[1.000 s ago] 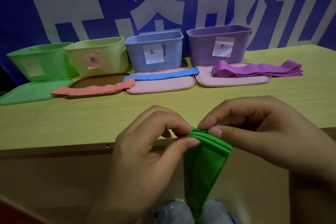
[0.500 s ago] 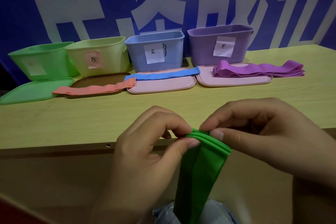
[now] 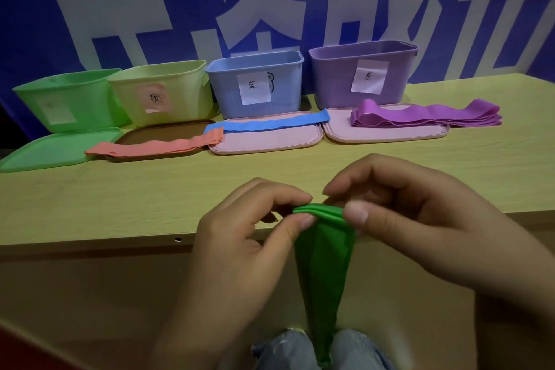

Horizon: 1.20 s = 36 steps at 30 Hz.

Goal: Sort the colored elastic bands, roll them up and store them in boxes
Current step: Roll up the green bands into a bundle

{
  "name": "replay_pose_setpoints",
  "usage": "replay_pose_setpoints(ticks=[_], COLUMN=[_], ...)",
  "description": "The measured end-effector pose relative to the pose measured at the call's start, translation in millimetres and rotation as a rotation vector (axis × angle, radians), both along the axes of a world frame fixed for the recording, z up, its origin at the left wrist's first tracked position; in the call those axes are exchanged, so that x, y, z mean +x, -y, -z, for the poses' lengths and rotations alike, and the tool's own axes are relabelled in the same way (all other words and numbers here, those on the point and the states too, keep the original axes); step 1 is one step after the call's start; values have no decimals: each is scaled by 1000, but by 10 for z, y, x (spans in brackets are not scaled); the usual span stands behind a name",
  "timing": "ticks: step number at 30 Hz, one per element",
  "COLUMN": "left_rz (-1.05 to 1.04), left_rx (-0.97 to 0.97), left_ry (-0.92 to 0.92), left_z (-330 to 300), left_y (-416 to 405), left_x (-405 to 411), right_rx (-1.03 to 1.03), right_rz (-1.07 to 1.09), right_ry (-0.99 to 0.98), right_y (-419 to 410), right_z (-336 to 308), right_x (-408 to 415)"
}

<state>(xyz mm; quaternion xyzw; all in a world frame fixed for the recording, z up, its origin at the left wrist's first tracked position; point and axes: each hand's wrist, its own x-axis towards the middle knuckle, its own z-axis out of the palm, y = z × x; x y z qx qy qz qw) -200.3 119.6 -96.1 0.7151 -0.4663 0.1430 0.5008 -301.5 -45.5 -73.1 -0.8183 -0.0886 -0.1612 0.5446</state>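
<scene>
1. The left hand [image 3: 240, 249] pinched the top edge of the green band [image 3: 321, 264] between its thumb and first finger.
2. The right hand [image 3: 420, 225] pinched the same edge just beside it, thumb in front and fingers curled behind.
3. The band's top was bunched in folds between the two thumbs, and the rest hung down below the fingers to the knees [image 3: 288, 351].
4. Past the fingertips, on the table [image 3: 120, 204], stood four boxes in a row: green box [image 3: 69, 99], yellow box [image 3: 162, 93], blue box [image 3: 255, 84] and purple box [image 3: 363, 72].
5. A lid lay in front of each box.
6. An orange band [image 3: 156, 146] lay across the brown lid [image 3: 168, 132].
7. A blue band [image 3: 270, 123] lay on the far edge of a pink lid [image 3: 264, 141].
8. Purple bands [image 3: 426, 116] lay folded in a pile on the other pink lid [image 3: 387, 132], sticking out past its right end.
</scene>
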Motion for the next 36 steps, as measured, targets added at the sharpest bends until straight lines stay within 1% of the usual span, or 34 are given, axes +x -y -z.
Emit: replay_pose_setpoints(ticks=[2, 4, 6, 9, 11, 12, 15, 16, 17, 20, 23, 26, 29, 32, 36], left_rz=[-22, -29, -20, 22, 73, 107, 231, 262, 277, 245, 235, 226, 248, 296, 329], left_rx=[-31, -65, -91, -126, -159, -181, -212, -196, -184, -208, -245, -232, -261, -291, -263], left_ry=[-16, -61, -85, -137, -205, -264, -523, -577, -591, -529, -429, -325, -373, -411, -481], left_z=[4, 6, 6, -8, -23, -31, -31, -25, -17, -5, -1, 3, 11, 5, -37], left_y=[2, 4, 5, 17, 44, 61, 88, 90, 89, 94, 94, 71, 67, 79, 63], left_x=[-13, -27, -30, -23, -7, 7, 76, 90, 92, 58, 70, 100, 112, 105, 126], right_rx=[-53, -170, -214, -168, -84, -45, 15, 30, 45, 99, 171, 134, 77, 98, 75], right_rz=[71, 183, 248, 301, 322, 327, 322, 316, 310, 290, 224, 210, 189, 172, 180], right_ry=[51, 166, 251, 299, 320, 326, 308, 298, 292, 281, 225, 219, 234, 270, 325], right_y=[-23, -55, -75, -98, -118, -126, -135, -136, -139, -143, -114, -69, -43, -41, -51], right_z=[35, 76, 120, 173, 186, 185, 169, 164, 161, 164, 167, 148, 141, 162, 145], right_x=[-1, 19, 40, 76, 99, 108, 129, 133, 137, 157, 147, 105, 89, 116, 130])
